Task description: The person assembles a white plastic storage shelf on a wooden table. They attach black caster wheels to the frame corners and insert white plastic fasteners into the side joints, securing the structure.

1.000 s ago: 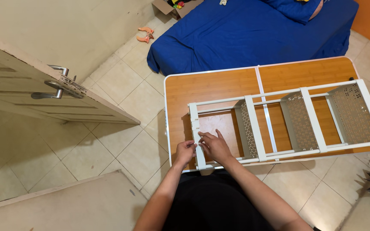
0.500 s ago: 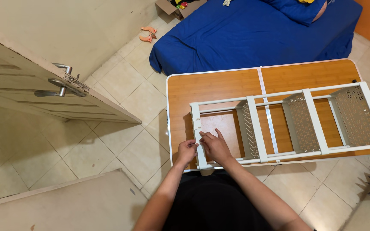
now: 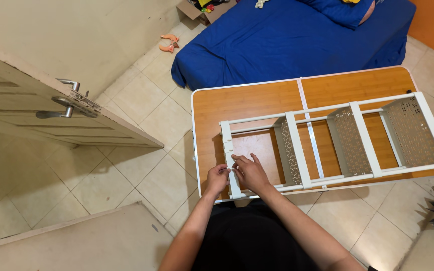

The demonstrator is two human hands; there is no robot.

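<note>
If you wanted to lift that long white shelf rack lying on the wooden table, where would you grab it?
Probably by the two long side rails of the white tiered shelf rack, one hand on each, coming from above. It lies on its side across the orange wooden folding table, so both rails run exposed along its length. The perforated shelf panels look thin and awkward to grip.

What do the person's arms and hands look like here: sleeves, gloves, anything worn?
Both forearms are bare to the elbow, with no sleeves showing. The left hand and right hand are ungloved; no rings, watch or bracelet can be made out. The clothing below them is black.
</note>
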